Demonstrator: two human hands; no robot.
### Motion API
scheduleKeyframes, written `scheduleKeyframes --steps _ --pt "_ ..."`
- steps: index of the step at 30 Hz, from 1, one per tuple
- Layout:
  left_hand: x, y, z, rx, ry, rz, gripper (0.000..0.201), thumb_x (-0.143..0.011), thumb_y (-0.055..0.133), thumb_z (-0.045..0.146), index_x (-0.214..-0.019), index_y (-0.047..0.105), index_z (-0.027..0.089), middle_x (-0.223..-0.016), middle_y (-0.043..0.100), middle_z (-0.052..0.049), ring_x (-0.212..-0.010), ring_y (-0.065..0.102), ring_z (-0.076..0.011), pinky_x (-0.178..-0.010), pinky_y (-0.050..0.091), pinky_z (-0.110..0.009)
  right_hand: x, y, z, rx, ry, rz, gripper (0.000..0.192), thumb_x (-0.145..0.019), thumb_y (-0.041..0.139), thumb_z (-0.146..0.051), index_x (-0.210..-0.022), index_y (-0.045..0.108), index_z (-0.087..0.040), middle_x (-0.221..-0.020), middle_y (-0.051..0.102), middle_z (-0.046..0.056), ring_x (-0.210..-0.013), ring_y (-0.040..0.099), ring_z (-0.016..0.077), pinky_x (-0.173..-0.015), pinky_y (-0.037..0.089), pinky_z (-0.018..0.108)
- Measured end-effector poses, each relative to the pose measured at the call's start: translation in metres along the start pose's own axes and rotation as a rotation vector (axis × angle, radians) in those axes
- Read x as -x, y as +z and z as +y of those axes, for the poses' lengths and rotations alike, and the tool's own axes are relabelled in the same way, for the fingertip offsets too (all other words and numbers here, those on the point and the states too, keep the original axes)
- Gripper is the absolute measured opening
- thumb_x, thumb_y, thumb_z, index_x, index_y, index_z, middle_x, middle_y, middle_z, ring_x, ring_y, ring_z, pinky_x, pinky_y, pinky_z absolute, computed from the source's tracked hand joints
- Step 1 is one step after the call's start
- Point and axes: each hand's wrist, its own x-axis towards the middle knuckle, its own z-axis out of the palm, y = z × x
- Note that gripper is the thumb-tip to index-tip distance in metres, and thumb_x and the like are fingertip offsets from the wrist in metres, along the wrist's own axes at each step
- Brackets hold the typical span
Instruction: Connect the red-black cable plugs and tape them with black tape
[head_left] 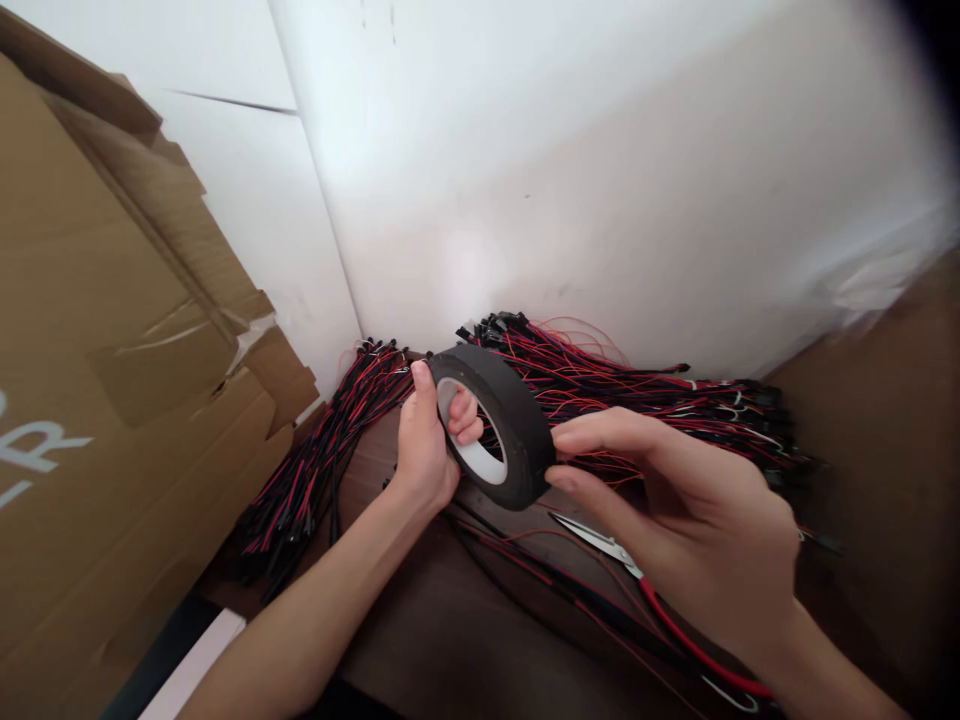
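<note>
A roll of black tape (534, 420) with a white core is held up in the middle of the view. My left hand (429, 440) grips it from the left, thumb on the near side and fingers curled through the core. At the roll's right edge, the thumb and forefinger of my right hand (690, 520) are pinched close together against the tape; whether they hold a tape end is too small to tell. Scissors with red handles (667, 620) lie below my right hand, partly covered by it. A few loose red and black wires (517, 565) run beneath the roll on the brown surface.
Behind the roll, a large bundle of red and black wires (720, 405) with connectors lies along the white wall (600, 200). Another wire bundle (300, 490) is on the left, beside a big cardboard box (112, 350). The brown surface (420, 620) shows in front.
</note>
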Motion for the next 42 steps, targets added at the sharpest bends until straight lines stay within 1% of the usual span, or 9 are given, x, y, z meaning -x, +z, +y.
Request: scheduleKeyframes --steps 4,8,15,18,20,24,27,35,42 --pt "0.001 -0.001 -0.002 -0.011 -0.018 0.022 0.058 -0.078 0.064 0.062 -0.054 0.042 0.015 -0.045 0.036 0.006 -0.035 0.029 -0.0024 -0.033 0.026 -0.013 0.002 0.005 -0.001 0.120 -0.105 0.046 0.017 -0.085 0.066 -0.009 -0.095 0.065 -0.024 -0.086 0.074 0.001 -0.074 0.071 0.0151 -0.070 0.060 0.026" --pt "0.001 -0.001 -0.003 0.005 0.003 0.065 0.055 -0.080 0.064 0.059 -0.055 0.044 0.015 -0.046 0.036 0.006 -0.036 0.029 -0.0024 -0.033 0.026 -0.012 0.003 0.011 0.000 0.112 -0.141 0.068 0.019 -0.085 0.065 -0.006 -0.091 0.064 -0.024 -0.087 0.073 0.002 -0.076 0.071 0.0157 -0.069 0.060 0.026" --pt "0.000 0.003 0.001 -0.012 0.044 0.135 0.056 -0.080 0.065 0.058 -0.054 0.040 0.015 -0.046 0.035 0.007 -0.035 0.028 -0.0018 -0.033 0.024 -0.012 -0.002 0.011 -0.002 0.095 -0.121 -0.024 0.016 -0.089 0.056 -0.006 -0.086 0.058 -0.021 -0.083 0.065 0.003 -0.077 0.065 0.0145 -0.067 0.055 0.024" --pt "0.002 0.007 0.002 -0.010 0.002 0.159 0.055 -0.079 0.065 0.060 -0.055 0.043 0.015 -0.046 0.037 0.007 -0.035 0.030 -0.0023 -0.033 0.025 -0.012 -0.002 0.010 -0.002 0.070 -0.153 -0.068 0.015 -0.090 0.054 -0.007 -0.085 0.058 -0.021 -0.084 0.065 0.003 -0.075 0.065 0.0139 -0.066 0.054 0.023" --pt "0.003 0.008 0.003 -0.005 -0.024 0.148 0.055 -0.079 0.064 0.060 -0.055 0.044 0.015 -0.046 0.037 0.007 -0.035 0.031 -0.0026 -0.033 0.025 -0.013 0.000 0.011 0.000 0.050 -0.179 -0.063 0.015 -0.089 0.056 -0.006 -0.086 0.057 -0.021 -0.086 0.066 0.004 -0.079 0.066 0.0139 -0.068 0.055 0.023" --pt "0.003 0.005 0.002 -0.005 -0.008 0.076 0.054 -0.080 0.064 0.059 -0.055 0.044 0.015 -0.045 0.036 0.007 -0.034 0.029 -0.0025 -0.033 0.025 -0.013 0.003 0.011 0.006 0.034 -0.189 0.033 0.020 -0.086 0.062 -0.005 -0.096 0.059 -0.022 -0.090 0.071 0.004 -0.084 0.070 0.0156 -0.074 0.058 0.026" --pt "0.000 0.001 0.002 -0.022 -0.005 0.040 0.057 -0.081 0.061 0.061 -0.054 0.042 0.015 -0.046 0.035 0.006 -0.035 0.028 -0.0024 -0.033 0.025 -0.013 0.002 0.011 0.007 0.058 -0.182 0.071 0.026 -0.085 0.062 -0.003 -0.102 0.061 -0.023 -0.091 0.073 0.003 -0.085 0.071 0.0158 -0.078 0.060 0.027" --pt "-0.003 -0.004 0.003 -0.036 0.122 0.060 0.054 -0.081 0.064 0.058 -0.056 0.044 0.014 -0.049 0.035 0.007 -0.037 0.029 -0.0019 -0.034 0.026 -0.012 -0.004 0.007 0.005 0.058 -0.112 0.024 0.019 -0.087 0.060 -0.004 -0.090 0.063 -0.023 -0.087 0.073 0.002 -0.081 0.071 0.0151 -0.074 0.060 0.028" --pt "-0.001 -0.002 0.003 -0.079 0.175 0.050 0.055 -0.080 0.065 0.059 -0.056 0.043 0.014 -0.049 0.036 0.006 -0.038 0.030 -0.0019 -0.034 0.026 -0.011 -0.004 0.009 0.008 0.079 -0.146 -0.023 0.017 -0.088 0.054 -0.003 -0.089 0.056 -0.020 -0.084 0.067 0.003 -0.081 0.066 0.0136 -0.071 0.055 0.025"
